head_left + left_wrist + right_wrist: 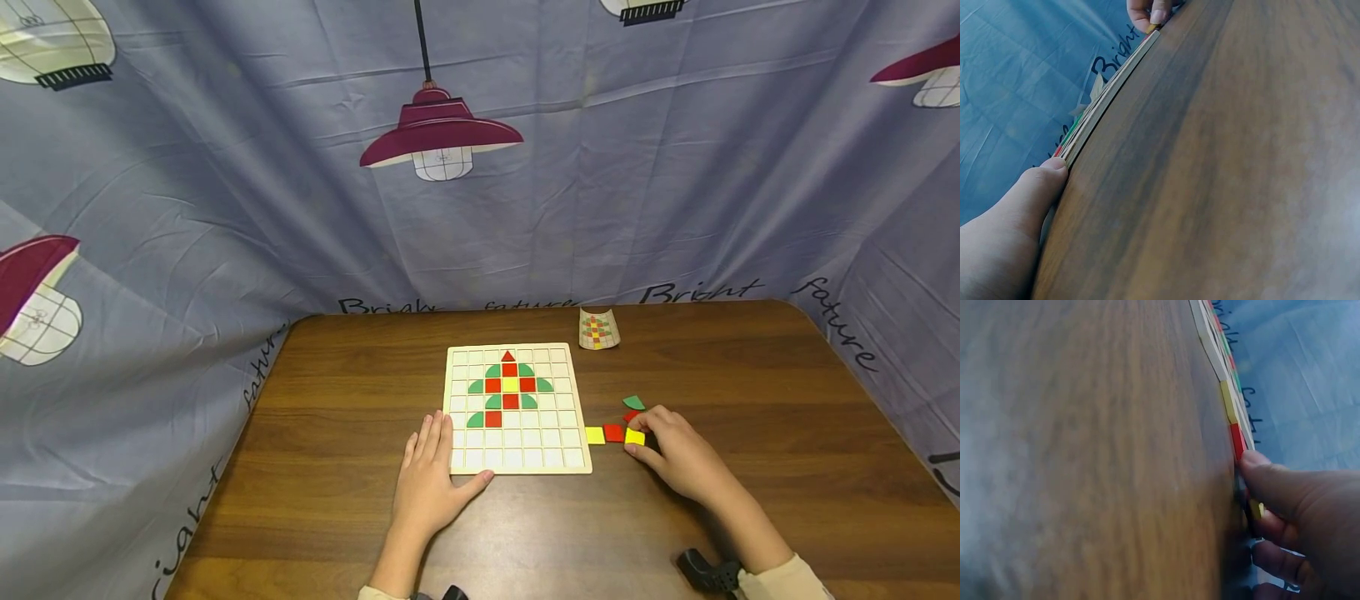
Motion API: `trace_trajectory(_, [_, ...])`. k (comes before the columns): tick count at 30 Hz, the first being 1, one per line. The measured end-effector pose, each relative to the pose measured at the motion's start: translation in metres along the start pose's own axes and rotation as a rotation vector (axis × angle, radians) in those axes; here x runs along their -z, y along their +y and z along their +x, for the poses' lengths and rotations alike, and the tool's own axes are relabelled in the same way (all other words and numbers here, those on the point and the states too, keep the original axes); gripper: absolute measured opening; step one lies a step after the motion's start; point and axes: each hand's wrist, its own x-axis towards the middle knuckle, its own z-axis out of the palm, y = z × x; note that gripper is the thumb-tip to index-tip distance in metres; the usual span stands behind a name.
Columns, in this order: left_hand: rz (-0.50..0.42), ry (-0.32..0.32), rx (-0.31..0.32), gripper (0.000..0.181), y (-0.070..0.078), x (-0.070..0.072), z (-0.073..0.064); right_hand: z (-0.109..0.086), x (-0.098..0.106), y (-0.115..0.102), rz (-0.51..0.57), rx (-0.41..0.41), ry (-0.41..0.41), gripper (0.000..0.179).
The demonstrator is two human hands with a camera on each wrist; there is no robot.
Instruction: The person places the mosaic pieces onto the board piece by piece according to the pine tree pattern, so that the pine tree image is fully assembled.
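Note:
A pale gridded board (555,454) lies on the table, carrying red, green and yellow tiles laid out like a tree. My left hand (429,492) rests at its lower left corner, fingers straight along the left edge and thumb at the bottom edge. Right of the board, my right hand (678,454) pinches a yellow square tile (634,437) between thumb and fingers. Beside it lie a red square tile (613,433) and another yellow square tile (595,435) near the board's edge. A green rounded tile (633,402) and a partly hidden red tile (631,415) sit just beyond the fingers.
Behind the board's right corner stands a small curled card (598,330) printed with a similar tile picture. The brown wooden table (337,400) is bordered at the back and sides by a grey-blue curtain (600,208) with printed lamps and lettering.

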Motion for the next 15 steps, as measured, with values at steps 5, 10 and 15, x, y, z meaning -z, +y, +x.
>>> trace_trajectory(5, [-0.002, -0.001, 0.001, 0.110, 0.000, -0.001, 0.000, 0.005, 0.000, -0.011, 0.033, 0.003, 0.013, 0.025])
trace_trajectory(10, [0.000, -0.004, 0.001, 0.110, 0.000, 0.000, 0.000, 0.017, -0.003, -0.033, 0.031, 0.036, 0.028, 0.022])
trace_trajectory(15, [0.000, -0.005, 0.001, 0.110, 0.000, 0.001, 0.001, 0.033, -0.014, -0.060, 0.049, 0.082, 0.007, 0.024])
